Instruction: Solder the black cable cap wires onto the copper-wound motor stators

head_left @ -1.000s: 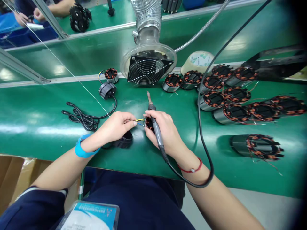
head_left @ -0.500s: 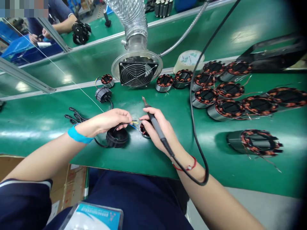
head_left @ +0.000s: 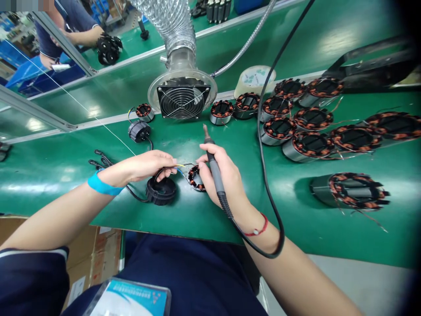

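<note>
My left hand (head_left: 148, 164) pinches thin yellow and blue wires (head_left: 180, 169) that lead to a small copper-wound stator (head_left: 194, 177) on the green bench. A black round motor housing (head_left: 161, 191) lies just below that hand. My right hand (head_left: 223, 175) steadies the stator with its fingertips and grips a soldering iron (head_left: 212, 160), tip pointing up and away. The iron's black cord (head_left: 266, 184) loops round my right wrist.
A fume fan (head_left: 182, 100) on a ribbed duct stands behind. Several wound stators (head_left: 309, 127) crowd the right side, one large stator (head_left: 350, 193) nearer. A tape roll (head_left: 255, 79), a second housing (head_left: 138, 130) with cable and a strung solder wire (head_left: 82, 105) lie left. Another person works far left.
The view has shifted slightly. My left hand drew a little away from the stator, showing more of the wires and the stator, and the iron stands more upright in my right hand.
</note>
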`<state>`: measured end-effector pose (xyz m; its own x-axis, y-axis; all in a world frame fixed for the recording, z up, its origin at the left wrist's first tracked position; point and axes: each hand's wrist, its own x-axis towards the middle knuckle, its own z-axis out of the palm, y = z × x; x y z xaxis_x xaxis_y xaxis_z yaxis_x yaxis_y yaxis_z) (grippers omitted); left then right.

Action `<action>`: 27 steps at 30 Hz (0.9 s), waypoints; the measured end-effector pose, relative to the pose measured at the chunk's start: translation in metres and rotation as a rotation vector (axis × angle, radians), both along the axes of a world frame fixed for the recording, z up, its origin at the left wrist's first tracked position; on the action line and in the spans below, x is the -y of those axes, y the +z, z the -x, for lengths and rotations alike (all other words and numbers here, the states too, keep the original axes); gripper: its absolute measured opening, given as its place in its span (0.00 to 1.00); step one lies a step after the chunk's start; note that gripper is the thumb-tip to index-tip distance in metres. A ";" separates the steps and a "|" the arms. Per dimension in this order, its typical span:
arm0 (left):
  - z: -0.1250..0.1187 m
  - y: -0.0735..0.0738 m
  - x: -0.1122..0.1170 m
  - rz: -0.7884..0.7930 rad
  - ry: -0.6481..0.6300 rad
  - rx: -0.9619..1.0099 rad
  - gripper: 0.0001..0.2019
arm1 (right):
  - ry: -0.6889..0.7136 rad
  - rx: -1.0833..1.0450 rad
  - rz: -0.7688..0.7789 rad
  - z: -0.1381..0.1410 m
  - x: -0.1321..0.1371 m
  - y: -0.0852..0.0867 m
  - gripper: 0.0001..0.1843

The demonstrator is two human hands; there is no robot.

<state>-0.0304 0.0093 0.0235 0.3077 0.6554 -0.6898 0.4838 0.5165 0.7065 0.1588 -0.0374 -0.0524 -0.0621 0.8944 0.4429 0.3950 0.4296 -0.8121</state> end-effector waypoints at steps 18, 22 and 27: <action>0.008 -0.001 0.018 -0.389 0.061 -0.033 0.06 | 0.123 0.159 -0.124 0.008 0.005 -0.004 0.21; 0.001 -0.009 0.017 -0.410 0.032 -0.095 0.10 | 0.125 0.176 -0.123 0.007 0.005 -0.003 0.21; -0.008 -0.019 0.014 -0.551 -0.076 -0.191 0.12 | 0.120 0.201 -0.124 0.006 0.003 -0.005 0.19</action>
